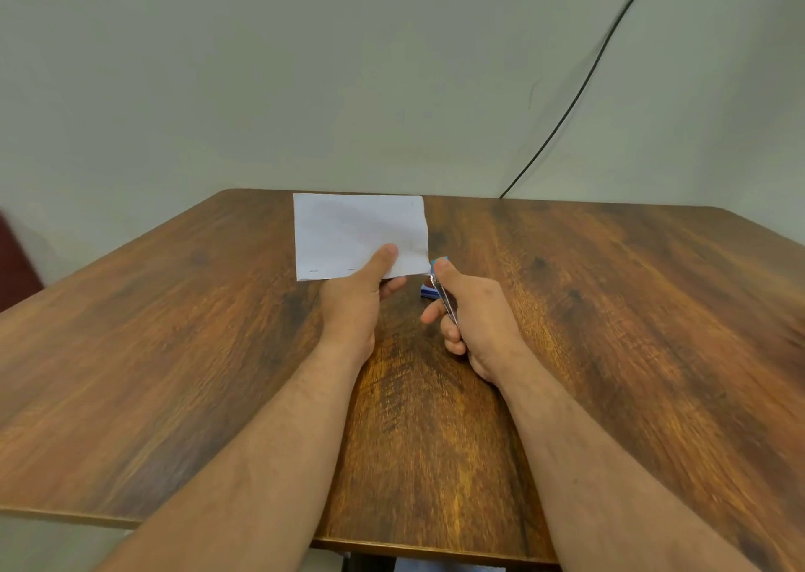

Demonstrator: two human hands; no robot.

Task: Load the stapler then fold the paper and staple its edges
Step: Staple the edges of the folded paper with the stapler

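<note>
Your left hand (355,299) pinches the folded paper (359,234) at its near edge, thumb lying on top of the sheet and the other fingers curled beneath it, one fingertip showing just under the paper's lower edge. The paper reaches away from that hand toward the far side of the desk (610,310), and it appears lifted off the wood rather than lying flat (the blur makes this hard to confirm). Along the near edge, left of your thumb, two small dark marks show that may be staples; they are too small to tell for certain.

Your right hand (470,319) is clamped around the stapler (444,297), fingers wrapped under it and thumb stretched along its top. Only a metal strip and a light blue tip show past your grip. That blue tip sits just beside the paper's near right corner, close enough that you cannot tell whether the two touch.

Between your two hands, on the desk just beyond the right one, a small blue box (427,291) peeks out, mostly hidden by the stapler and fingers.

A black cable (579,92) runs down the wall (305,70) to the desk's far edge, well right of the paper.
</note>
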